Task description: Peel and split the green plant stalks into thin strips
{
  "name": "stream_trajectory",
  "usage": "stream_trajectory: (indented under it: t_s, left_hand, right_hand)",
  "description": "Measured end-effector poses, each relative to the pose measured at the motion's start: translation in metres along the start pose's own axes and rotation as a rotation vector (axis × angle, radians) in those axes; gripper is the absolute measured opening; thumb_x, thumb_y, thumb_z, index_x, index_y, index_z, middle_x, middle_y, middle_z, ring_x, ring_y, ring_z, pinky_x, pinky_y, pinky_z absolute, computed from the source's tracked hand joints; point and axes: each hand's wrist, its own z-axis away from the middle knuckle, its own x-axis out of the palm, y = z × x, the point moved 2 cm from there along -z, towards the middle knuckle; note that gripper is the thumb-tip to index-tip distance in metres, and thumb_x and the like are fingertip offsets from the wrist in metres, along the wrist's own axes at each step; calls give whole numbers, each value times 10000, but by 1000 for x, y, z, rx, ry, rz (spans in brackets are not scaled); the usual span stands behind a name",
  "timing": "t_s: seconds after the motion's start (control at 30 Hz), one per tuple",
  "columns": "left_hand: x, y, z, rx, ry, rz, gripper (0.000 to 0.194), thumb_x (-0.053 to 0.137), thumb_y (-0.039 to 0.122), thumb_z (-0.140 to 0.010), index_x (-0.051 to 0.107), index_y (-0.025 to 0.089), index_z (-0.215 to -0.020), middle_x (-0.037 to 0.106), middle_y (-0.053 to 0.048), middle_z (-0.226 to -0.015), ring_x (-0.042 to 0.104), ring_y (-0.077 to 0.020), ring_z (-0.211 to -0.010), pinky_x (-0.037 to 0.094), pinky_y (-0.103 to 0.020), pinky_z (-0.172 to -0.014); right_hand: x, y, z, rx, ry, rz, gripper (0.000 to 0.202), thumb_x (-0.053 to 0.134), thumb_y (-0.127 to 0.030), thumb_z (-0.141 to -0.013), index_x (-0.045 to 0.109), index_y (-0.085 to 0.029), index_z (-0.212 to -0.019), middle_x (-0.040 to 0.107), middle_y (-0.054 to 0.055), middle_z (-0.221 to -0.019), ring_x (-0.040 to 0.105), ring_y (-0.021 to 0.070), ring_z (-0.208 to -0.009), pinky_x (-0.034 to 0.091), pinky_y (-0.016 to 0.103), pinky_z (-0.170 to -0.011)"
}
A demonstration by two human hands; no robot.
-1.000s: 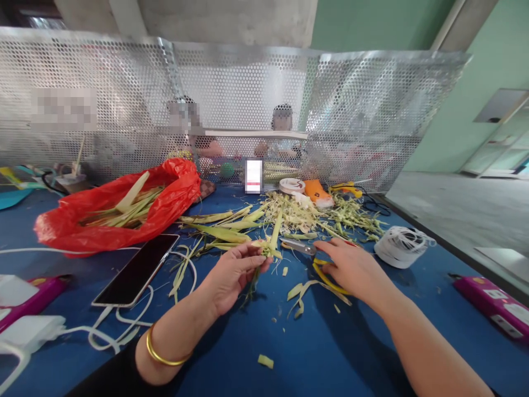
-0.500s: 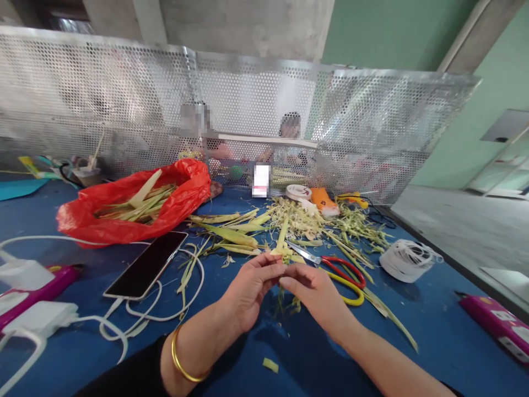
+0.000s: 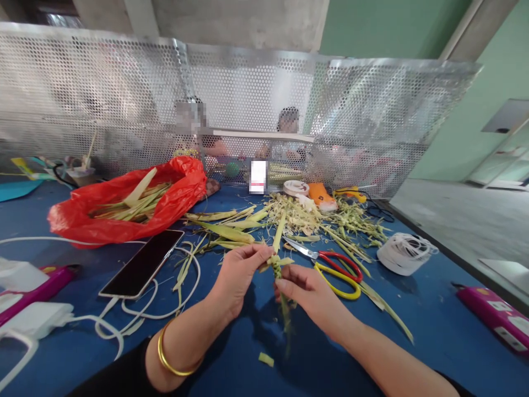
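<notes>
Between my hands is a small braided piece of green husk [image 3: 277, 268], with a long pale strip rising from its top and thin loose ends hanging below. My left hand [image 3: 239, 275] pinches the piece near its upper left side. The thumb and fingers of my right hand [image 3: 306, 289] close on its lower part from the right. Scissors with red and yellow handles [image 3: 339, 268] lie open just beyond my right hand. A small cut bit of husk [image 3: 266, 359] rests on the blue table [image 3: 330, 361] in front of me.
A red bag of husks [image 3: 173, 187], a phone [image 3: 142, 264] and white cables are at the left. Husk scraps [image 3: 295, 216] lie behind my hands. A white twine roll [image 3: 405, 253] and a purple power strip [image 3: 491, 314] stand right. People sit behind the perforated screen [image 3: 252, 82].
My hands have moved slightly apart, uncovering the braided piece between them. My left hand has shifted up and left. The whole view has shifted slightly.
</notes>
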Motion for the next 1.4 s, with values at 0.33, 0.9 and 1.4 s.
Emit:
stream_trajectory:
  t_s: [0.33, 0.9, 1.4]
  left_hand:
    - [2, -12, -1, -188, 28, 56, 231, 788, 354, -602, 678, 151, -610, 606, 14, -602, 517, -101, -577, 429, -231, -631]
    - [-2, -12, -4, -149, 15, -90, 283, 753, 339, -619, 582, 156, -487, 477, 47, -466, 395, -81, -476, 307, -223, -505]
    - [-1, -13, -7, -148, -114, 3, 267, 792, 364, -614, 622, 158, -609, 485, 52, -538, 398, -69, -501, 302, -203, -494]
  right_hand:
    - [-2, -3, 4, -151, 128, 367, 236, 546, -287, -827, 497, -179, -622, 475, -17, -625, 421, 118, -596, 314, 237, -530]
    - [0, -1, 3, -77, 60, 282, 254, 545, -277, -810, 488, -187, -580, 513, -13, -593, 477, 130, -587, 364, 248, -569]
    - [-3, 3, 3, 29, -15, 37, 250, 571, -310, -808, 559, -167, -604, 560, -13, -580, 542, 130, -578, 418, 249, -576]
